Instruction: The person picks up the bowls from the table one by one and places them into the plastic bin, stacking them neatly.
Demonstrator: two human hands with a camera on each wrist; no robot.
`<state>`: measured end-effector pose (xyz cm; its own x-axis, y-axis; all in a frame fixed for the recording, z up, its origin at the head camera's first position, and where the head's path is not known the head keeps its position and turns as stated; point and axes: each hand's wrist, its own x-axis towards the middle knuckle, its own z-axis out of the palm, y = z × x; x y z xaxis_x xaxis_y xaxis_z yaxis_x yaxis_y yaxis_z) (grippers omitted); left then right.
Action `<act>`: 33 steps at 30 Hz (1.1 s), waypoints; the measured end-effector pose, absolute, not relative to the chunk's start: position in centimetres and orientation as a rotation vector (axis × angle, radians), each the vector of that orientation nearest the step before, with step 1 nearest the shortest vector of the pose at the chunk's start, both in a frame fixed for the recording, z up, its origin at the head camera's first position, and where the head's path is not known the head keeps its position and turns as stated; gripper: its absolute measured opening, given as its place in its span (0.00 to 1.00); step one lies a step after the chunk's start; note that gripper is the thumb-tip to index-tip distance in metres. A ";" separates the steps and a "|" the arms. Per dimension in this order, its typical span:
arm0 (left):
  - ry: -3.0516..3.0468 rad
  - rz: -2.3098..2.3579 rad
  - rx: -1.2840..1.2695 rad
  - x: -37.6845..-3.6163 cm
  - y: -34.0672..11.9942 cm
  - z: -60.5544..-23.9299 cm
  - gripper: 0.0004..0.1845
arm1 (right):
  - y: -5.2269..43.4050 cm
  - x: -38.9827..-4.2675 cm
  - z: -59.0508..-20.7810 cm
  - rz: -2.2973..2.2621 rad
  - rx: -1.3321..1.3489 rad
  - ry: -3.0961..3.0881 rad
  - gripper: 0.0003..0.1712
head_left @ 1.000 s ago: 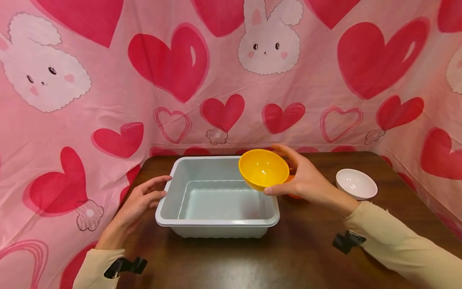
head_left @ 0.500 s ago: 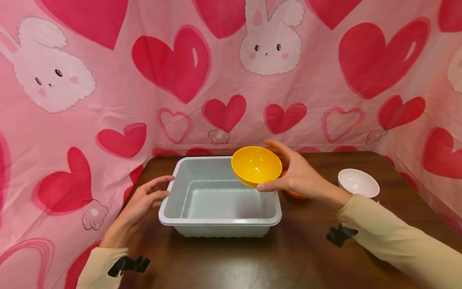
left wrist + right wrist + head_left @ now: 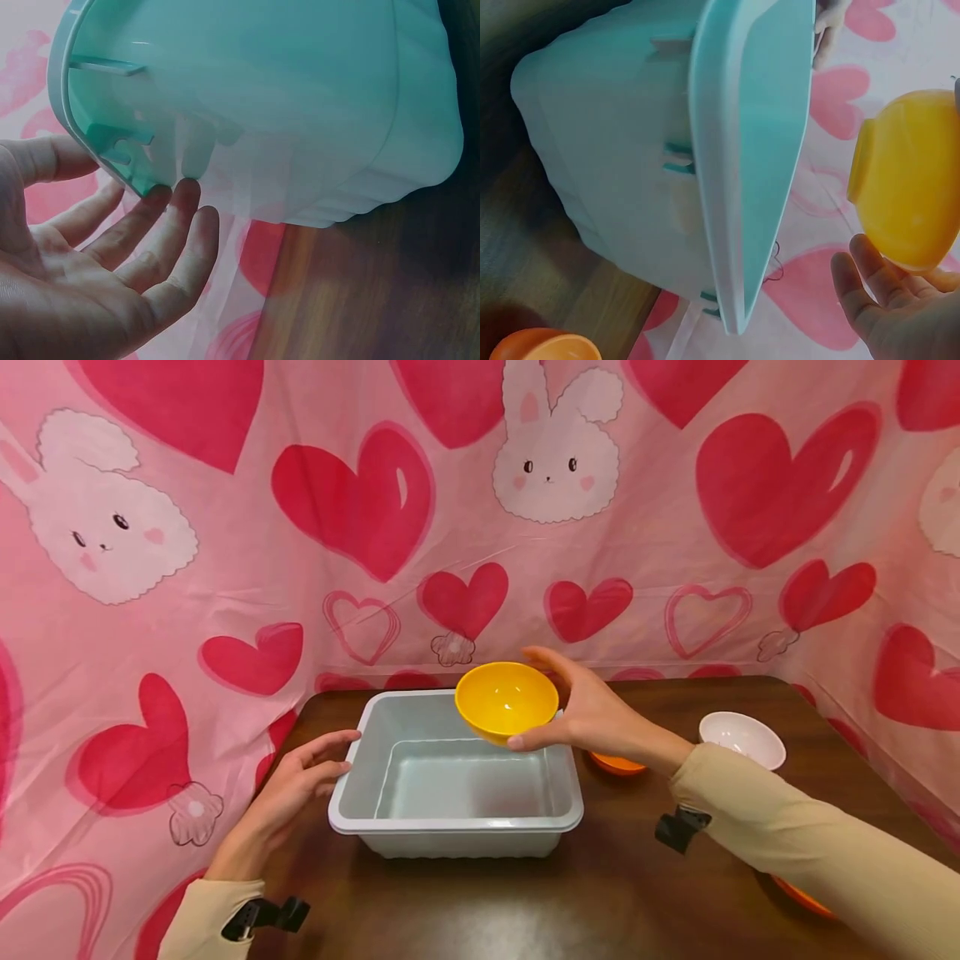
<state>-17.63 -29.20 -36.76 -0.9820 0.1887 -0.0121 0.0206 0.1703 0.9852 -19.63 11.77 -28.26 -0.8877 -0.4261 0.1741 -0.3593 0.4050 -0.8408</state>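
A yellow bowl (image 3: 504,700) is held by its rim in my right hand (image 3: 581,710), thumb at the near side and fingers at the far side. It hangs tilted above the right half of a pale grey plastic basin (image 3: 456,823), and the right wrist view shows the bowl (image 3: 911,180) apart from the basin's rim. My left hand (image 3: 300,781) is at the basin's left side, with relaxed fingers touching the rim. Seen from the left wrist, the fingertips of that hand (image 3: 112,262) lie against the outer wall just under the rim.
An orange bowl (image 3: 618,764) sits right of the basin, partly behind my right hand. Farther right lies a white bowl (image 3: 742,741). Another orange edge (image 3: 804,896) shows from under my right sleeve. Pink heart-printed cloth (image 3: 465,510) surrounds the dark wooden table (image 3: 637,893).
My right hand has carried the yellow bowl leftward, farther over the basin. The left hand stays at the rim. An orange edge has come into view beneath the right sleeve.
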 end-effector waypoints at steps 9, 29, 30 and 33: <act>2.279 1.936 0.196 -17.7 -29.3 -37.1 0.28 | 9.8 -20.5 -27.8 -1.450 -0.724 2.609 0.61; 2.295 1.916 0.183 -17.7 -29.4 -36.7 0.28 | 6.3 -23.2 -28.2 -1.370 -0.763 2.616 0.62; 2.297 1.911 0.181 -17.7 -29.4 -36.7 0.28 | 6.2 -23.3 -28.2 -1.372 -0.762 2.609 0.62; 2.301 1.897 0.181 -17.8 -29.3 -36.6 0.29 | 5.8 -23.5 -28.2 -1.384 -0.755 2.580 0.63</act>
<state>-17.79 -29.31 -36.62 -0.9809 0.1900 -0.0417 -0.0048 0.1908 0.9816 -23.47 5.81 -28.19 -0.8687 -0.4786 0.1276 -0.3710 0.4581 -0.8078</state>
